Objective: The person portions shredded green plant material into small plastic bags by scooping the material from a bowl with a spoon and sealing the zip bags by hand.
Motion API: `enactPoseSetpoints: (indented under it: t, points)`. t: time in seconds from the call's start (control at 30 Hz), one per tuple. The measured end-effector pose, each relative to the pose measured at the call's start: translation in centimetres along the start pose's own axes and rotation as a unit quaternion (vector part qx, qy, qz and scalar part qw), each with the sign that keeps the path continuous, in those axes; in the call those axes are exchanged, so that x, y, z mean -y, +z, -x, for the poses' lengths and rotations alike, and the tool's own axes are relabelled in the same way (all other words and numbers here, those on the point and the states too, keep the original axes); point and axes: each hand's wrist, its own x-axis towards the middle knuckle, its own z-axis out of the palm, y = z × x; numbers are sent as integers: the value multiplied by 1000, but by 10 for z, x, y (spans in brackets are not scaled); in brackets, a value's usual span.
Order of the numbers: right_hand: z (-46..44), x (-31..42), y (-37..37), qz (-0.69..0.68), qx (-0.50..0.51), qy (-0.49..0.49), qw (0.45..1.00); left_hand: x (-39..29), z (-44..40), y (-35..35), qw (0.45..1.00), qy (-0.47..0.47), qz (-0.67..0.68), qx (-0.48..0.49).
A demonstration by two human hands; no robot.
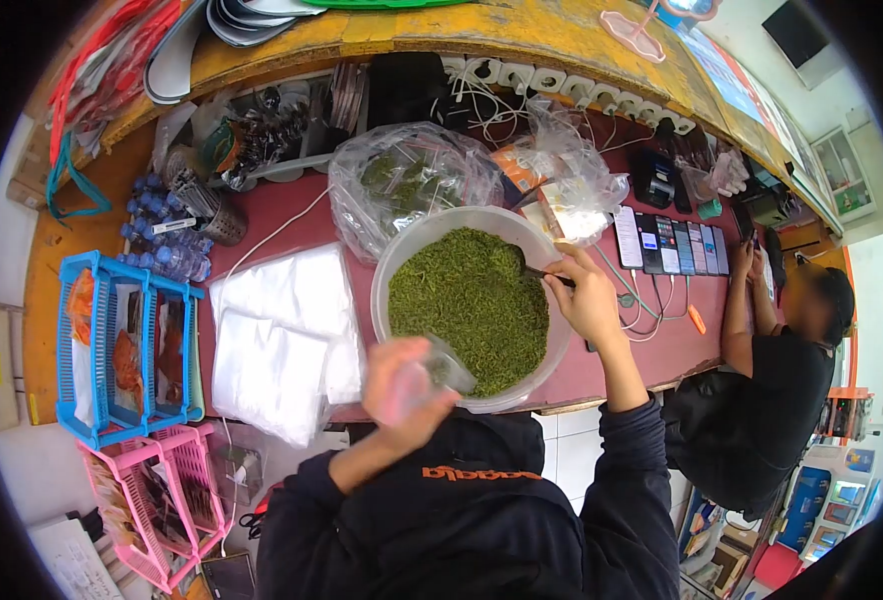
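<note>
A wide translucent tub point(380, 290) full of finely chopped green material point(467, 300) stands before me on the red table. My right hand point(587, 300) is closed around the dark handle of what looks like a spoon point(534, 270); its far end is sunk in the green material. My left hand point(407, 395), smeared by motion, grips a small clear plastic bag point(447, 368) over the tub's near left rim. Some green shows inside that bag. Left of the tub lie stacks of flat clear plastic bags point(272, 370).
Behind the tub sits a large clear bag point(402, 185) with more green material. Several phones point(668, 245) with cables lie to the right, near a seated person point(762, 400). Blue basket shelves point(122, 350) and a pink rack point(162, 500) stand at left. A wooden shelf point(362, 40) overhangs the back.
</note>
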Motion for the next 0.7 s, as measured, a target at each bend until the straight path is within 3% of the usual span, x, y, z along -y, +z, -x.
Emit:
enactPoseSetpoints:
  t: [0.07, 0.2, 0.33, 0.4, 0.53, 0.6, 0.7]
  points:
    - [0, 3, 0, 32, 7, 5, 999, -14, 11, 15, 998, 7, -25, 51]
    - [6, 11, -3, 102, 24, 29, 994, 9, 19, 34, 997, 62, -11, 41]
    - [33, 23, -1, 134, 12, 48, 990, 19, 2, 31, 997, 45, -51, -30]
    - [53, 36, 0, 164, 10, 84, 983, 26, -5, 21, 998, -26, -16, -57]
    - [91, 64, -5, 183, 24, 118, 976, 48, -25, -5, 999, -40, -28, 3]
    - [98, 68, -13, 161, 23, 108, 981, 62, -42, -8, 999, -12, -35, 4]
    - [80, 66, -22, 162, 74, 110, 978, 74, -73, -7, 991, 111, -81, 8]
